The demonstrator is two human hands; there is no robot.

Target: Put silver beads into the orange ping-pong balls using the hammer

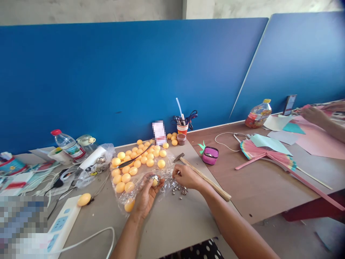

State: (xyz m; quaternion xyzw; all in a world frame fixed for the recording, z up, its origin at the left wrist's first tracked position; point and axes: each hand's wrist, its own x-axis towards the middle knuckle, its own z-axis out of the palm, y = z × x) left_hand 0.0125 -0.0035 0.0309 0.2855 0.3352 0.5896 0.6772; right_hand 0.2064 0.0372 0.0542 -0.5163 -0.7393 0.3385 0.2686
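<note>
Toward its back edge, the bench (172, 223) is carrying orange balls (125, 178) among clear plastic (138, 185). Metal beads (184, 191) are lying scattered nearer the front edge, a power strip (62, 223) is sitting toward the left front corner, and a pink fan (256, 149) is resting rightward.

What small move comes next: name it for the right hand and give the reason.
Probably bring one small metal ball to the left hand. The right hand is bent over the scattered small metal balls, while the left holds a shiny round object. Whether the right fingertips already pinch a ball can't be told.
</note>
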